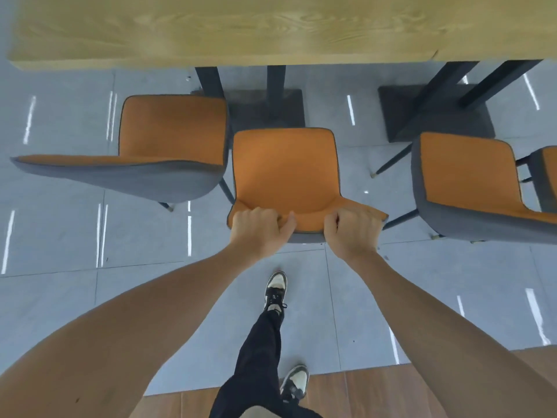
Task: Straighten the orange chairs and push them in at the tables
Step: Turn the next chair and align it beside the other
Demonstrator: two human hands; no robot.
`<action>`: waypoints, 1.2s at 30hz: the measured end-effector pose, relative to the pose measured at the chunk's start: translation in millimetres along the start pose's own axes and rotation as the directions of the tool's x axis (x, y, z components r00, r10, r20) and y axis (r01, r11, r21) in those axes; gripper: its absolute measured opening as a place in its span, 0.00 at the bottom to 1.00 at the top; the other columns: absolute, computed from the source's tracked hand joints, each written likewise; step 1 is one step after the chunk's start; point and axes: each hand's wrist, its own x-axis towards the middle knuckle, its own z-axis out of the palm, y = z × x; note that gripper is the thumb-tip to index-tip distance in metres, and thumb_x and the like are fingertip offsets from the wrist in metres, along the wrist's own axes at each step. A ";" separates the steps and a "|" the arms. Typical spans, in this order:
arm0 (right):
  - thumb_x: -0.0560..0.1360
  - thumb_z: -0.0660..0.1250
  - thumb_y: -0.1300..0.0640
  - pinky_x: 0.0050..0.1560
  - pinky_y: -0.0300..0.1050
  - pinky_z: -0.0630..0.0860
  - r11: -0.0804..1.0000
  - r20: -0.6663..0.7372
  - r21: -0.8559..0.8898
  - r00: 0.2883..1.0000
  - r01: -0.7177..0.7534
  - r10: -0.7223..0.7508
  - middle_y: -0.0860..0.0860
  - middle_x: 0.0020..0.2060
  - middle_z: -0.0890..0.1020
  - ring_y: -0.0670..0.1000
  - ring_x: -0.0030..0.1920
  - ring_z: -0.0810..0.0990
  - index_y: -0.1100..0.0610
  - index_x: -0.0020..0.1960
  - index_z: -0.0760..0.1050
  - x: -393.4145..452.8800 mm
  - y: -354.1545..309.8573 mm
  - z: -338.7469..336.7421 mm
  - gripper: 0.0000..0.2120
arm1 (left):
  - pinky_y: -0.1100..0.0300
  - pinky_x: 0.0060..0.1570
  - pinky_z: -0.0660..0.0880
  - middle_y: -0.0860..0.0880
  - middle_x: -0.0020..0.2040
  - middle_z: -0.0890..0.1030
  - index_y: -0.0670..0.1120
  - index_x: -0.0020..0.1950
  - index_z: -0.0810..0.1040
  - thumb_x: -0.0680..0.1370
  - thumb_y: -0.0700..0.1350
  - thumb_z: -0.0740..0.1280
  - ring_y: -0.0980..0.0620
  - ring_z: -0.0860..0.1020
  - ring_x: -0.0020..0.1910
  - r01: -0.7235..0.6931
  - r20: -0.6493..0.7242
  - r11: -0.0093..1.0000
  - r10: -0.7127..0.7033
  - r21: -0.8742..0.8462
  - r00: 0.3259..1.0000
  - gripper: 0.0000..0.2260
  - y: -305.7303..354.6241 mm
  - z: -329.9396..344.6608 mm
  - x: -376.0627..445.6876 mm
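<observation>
An orange chair with a grey back (286, 167) stands in the middle, facing the light wooden table (211, 31). My left hand (256, 230) grips the top of its backrest on the left, and my right hand (352, 233) grips the same edge on the right. Its seat front lies short of the table's near edge, close to the dark table base (262, 107). A second orange chair (168, 137) stands to the left, its seat nearer the table. A third orange chair (464, 173) stands to the right, turned slightly.
A fourth orange chair (547, 176) shows at the right border. Another dark table base (434, 113) with slanted legs stands at the right. The grey tiled floor (60, 236) meets brown wood flooring (376, 393) behind my feet (275, 288).
</observation>
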 end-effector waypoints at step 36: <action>0.83 0.55 0.49 0.73 0.52 0.60 0.980 0.401 0.176 0.903 0.091 -0.155 0.53 0.75 0.68 0.55 0.73 0.66 0.54 0.75 0.66 84.5 109.7 -63.0 0.22 | 0.56 0.34 0.68 0.52 0.30 0.76 0.49 0.32 0.72 0.81 0.52 0.53 0.45 0.77 0.34 -0.031 -0.009 0.991 0.030 -0.130 1.000 0.19 131.6 -41.5 128.6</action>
